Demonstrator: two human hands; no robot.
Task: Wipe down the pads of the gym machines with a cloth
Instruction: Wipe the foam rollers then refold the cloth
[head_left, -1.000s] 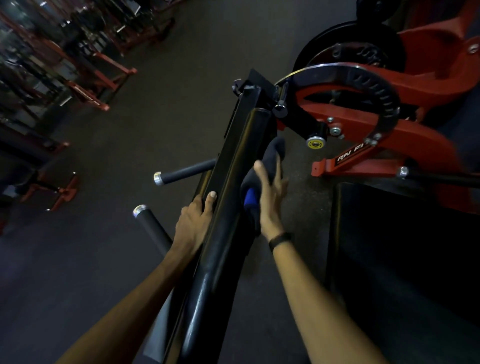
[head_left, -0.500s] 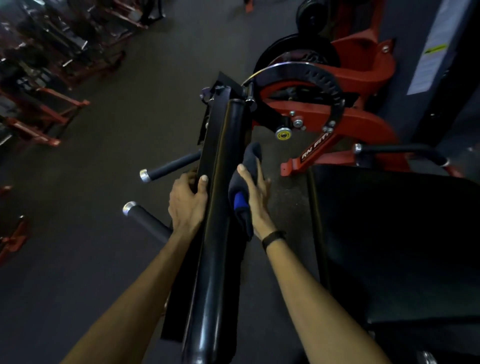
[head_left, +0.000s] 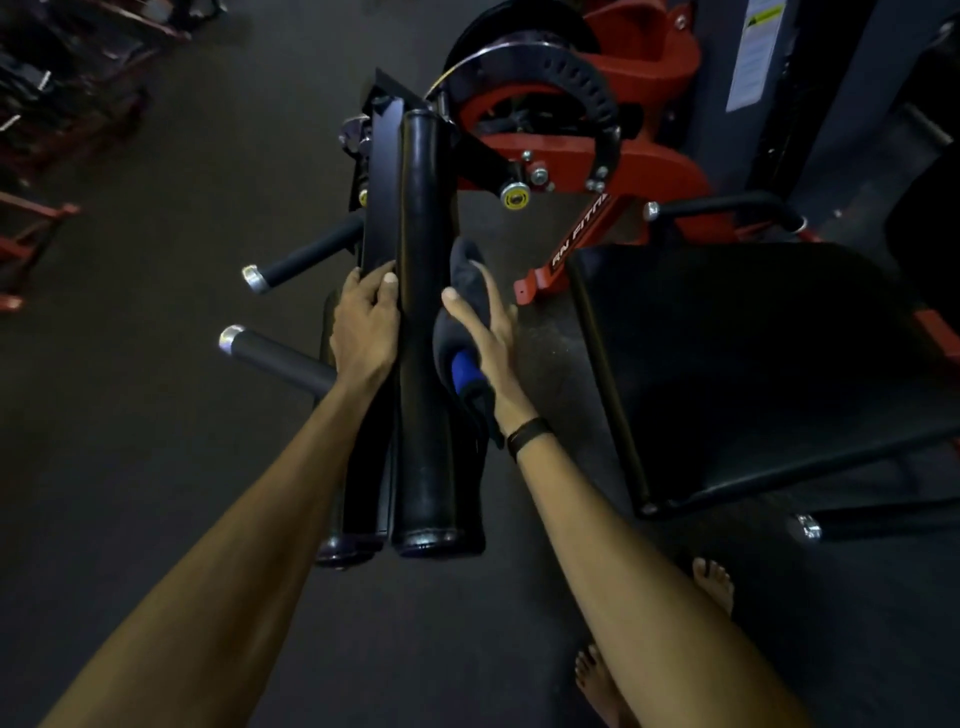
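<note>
A long black roller pad (head_left: 423, 312) runs up the middle of the view, fixed to a black and red machine. My right hand (head_left: 491, 338) presses a dark cloth (head_left: 465, 291) with a blue strip against the pad's right side, fingers fairly straight, thumb on the pad. My left hand (head_left: 363, 322) holds the pad and the black frame bar (head_left: 379, 208) from the left, thumb lying on the pad's edge. A second, lower roller (head_left: 345, 540) shows beside the pad's near end.
A black seat pad (head_left: 753, 374) lies to the right. Two black handles with chrome caps (head_left: 291, 265) (head_left: 275, 358) stick out to the left. The red frame with its notched adjustment ring (head_left: 571, 98) stands behind. My bare feet (head_left: 711, 582) are at lower right.
The view has swung so the pad stands more upright and its near end and the seat show. My right hand with the cloth has slid slightly down along the pad; my left hand kept its hold.
</note>
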